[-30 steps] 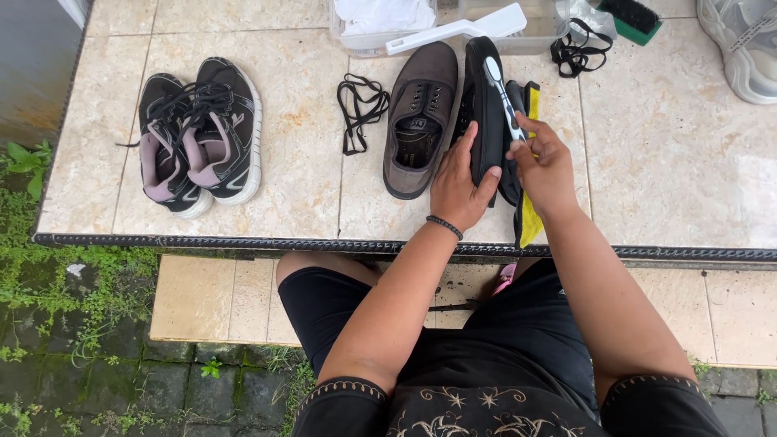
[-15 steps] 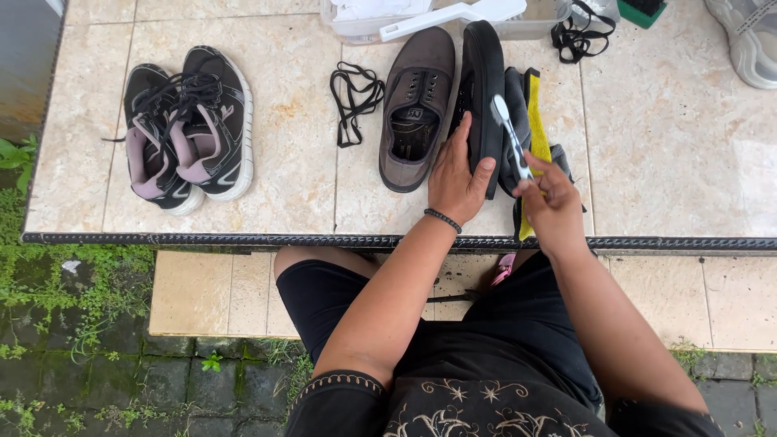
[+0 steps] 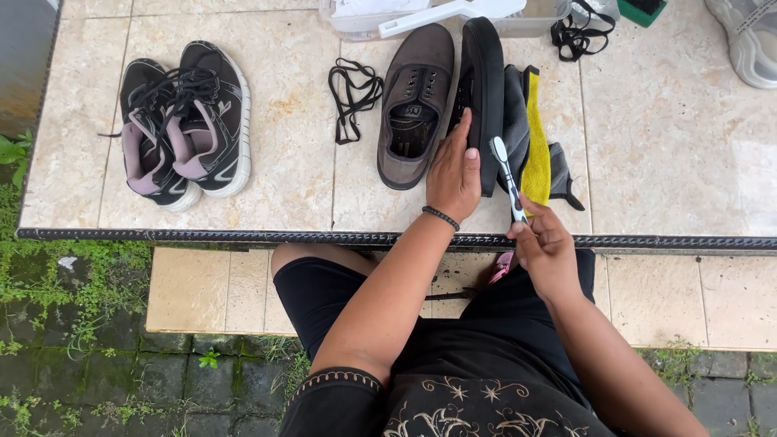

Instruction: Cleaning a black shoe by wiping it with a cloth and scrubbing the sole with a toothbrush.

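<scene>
My left hand, with a dark bead bracelet at the wrist, rests on a black-soled shoe that stands on its side on the tiled ledge. My right hand grips a white toothbrush, whose head points up toward the heel end of that sole. The matching brown-grey shoe lies upright just left of it, without laces.
A yellow cloth and a grey cloth lie right of the tilted shoe. Loose black laces sit left of the brown shoe. A black-and-pink sneaker pair lies far left. A plastic tub stands at the back.
My right hand has drawn the toothbrush back along the sole toward me, from mid-sole to the heel end. My left hand has stayed on the shoe.
</scene>
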